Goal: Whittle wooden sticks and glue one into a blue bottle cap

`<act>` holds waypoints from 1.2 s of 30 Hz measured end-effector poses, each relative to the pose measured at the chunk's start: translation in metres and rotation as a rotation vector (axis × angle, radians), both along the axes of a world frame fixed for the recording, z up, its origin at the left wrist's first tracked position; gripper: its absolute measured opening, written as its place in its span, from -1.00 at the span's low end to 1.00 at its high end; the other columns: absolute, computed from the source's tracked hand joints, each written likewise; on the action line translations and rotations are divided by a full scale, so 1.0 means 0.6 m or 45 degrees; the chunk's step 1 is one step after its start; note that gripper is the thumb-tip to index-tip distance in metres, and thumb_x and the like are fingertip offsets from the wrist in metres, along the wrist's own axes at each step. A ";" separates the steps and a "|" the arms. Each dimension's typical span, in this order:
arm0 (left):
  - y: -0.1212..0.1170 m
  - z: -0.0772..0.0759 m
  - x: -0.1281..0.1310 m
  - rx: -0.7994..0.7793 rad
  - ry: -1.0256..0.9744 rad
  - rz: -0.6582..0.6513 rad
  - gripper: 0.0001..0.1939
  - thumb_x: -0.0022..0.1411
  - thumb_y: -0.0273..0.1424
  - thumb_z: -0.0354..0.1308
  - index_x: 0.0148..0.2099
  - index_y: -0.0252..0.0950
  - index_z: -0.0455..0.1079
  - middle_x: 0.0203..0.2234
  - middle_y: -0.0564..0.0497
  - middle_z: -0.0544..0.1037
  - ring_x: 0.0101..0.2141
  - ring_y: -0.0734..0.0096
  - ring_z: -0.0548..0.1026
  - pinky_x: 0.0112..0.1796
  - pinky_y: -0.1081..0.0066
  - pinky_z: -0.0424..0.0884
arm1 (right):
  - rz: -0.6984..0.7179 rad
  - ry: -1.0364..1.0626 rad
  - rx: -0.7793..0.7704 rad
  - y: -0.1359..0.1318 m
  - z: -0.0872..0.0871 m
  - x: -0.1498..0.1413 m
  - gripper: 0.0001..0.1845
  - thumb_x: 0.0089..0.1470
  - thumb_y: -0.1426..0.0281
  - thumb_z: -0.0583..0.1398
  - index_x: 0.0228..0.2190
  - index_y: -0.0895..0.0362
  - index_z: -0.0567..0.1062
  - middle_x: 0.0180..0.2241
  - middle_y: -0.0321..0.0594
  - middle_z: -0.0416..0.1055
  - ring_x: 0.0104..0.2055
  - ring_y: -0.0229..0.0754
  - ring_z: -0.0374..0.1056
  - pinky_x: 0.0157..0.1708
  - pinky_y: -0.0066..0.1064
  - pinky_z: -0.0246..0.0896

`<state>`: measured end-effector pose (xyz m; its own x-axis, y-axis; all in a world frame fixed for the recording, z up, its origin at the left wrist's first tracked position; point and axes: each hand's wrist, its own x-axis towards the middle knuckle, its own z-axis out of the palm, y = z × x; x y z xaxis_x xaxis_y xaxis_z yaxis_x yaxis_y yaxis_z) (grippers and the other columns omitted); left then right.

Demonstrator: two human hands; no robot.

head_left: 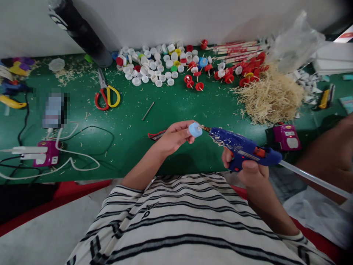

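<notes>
Between the thumb and fingers of my left hand [176,138] is a light blue bottle cap [195,129]. My right hand [252,173] grips a blue hot glue gun [239,143] by its handle, and a long clear glue stick [311,178] runs out of its rear. The gun's nozzle meets the cap's right side or sits just off it; I cannot tell which. Wood shavings cling to the gun's barrel. Partly behind my left hand lies a red-edged tool [156,135], its kind hidden.
Loose bottle caps [153,66], red cap pieces on sticks [228,77] and a heap of wood shavings [273,95] line the back of the green table. Scissors [106,94], a phone [54,110] and a purple socket block [45,152] with cables lie left. Another person's arm [328,158] shows at right.
</notes>
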<state>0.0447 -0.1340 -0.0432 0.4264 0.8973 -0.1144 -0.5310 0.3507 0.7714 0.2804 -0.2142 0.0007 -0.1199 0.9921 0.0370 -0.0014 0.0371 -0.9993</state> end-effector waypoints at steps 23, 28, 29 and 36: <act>0.002 -0.004 0.000 0.022 0.007 -0.006 -0.53 0.00 -0.04 0.64 -0.18 -0.26 0.71 -0.37 0.04 0.57 -0.48 0.59 0.47 -0.41 0.48 0.40 | 0.059 0.036 0.016 0.008 -0.011 0.011 -0.44 0.24 -0.20 0.27 -0.39 0.03 0.59 -0.51 -0.22 0.42 -0.52 -0.14 0.28 -0.51 -0.25 0.18; 0.000 0.002 -0.001 0.022 0.016 -0.003 -0.54 0.02 -0.04 0.63 -0.19 -0.26 0.69 -0.34 0.03 0.57 -0.48 0.60 0.47 -0.41 0.46 0.38 | 0.063 0.056 0.011 0.012 -0.015 0.013 -0.45 0.21 -0.19 0.29 -0.40 0.04 0.57 -0.52 -0.22 0.42 -0.53 -0.15 0.28 -0.54 -0.27 0.18; 0.000 0.003 -0.001 0.021 0.016 -0.002 -0.54 0.02 -0.04 0.63 -0.20 -0.26 0.68 -0.34 0.03 0.58 -0.48 0.59 0.46 -0.41 0.46 0.38 | 0.056 0.051 0.009 0.012 -0.014 0.012 -0.44 0.21 -0.20 0.29 -0.40 0.04 0.57 -0.52 -0.21 0.42 -0.53 -0.15 0.28 -0.53 -0.27 0.19; -0.001 0.009 0.000 0.010 0.027 0.010 -0.53 -0.02 -0.03 0.65 -0.23 -0.26 0.68 -0.33 0.02 0.59 -0.49 0.60 0.47 -0.43 0.47 0.39 | 0.049 0.071 0.053 0.015 -0.016 0.009 -0.41 0.20 -0.21 0.29 -0.43 0.06 0.57 -0.55 -0.19 0.41 -0.56 -0.15 0.27 -0.58 -0.29 0.10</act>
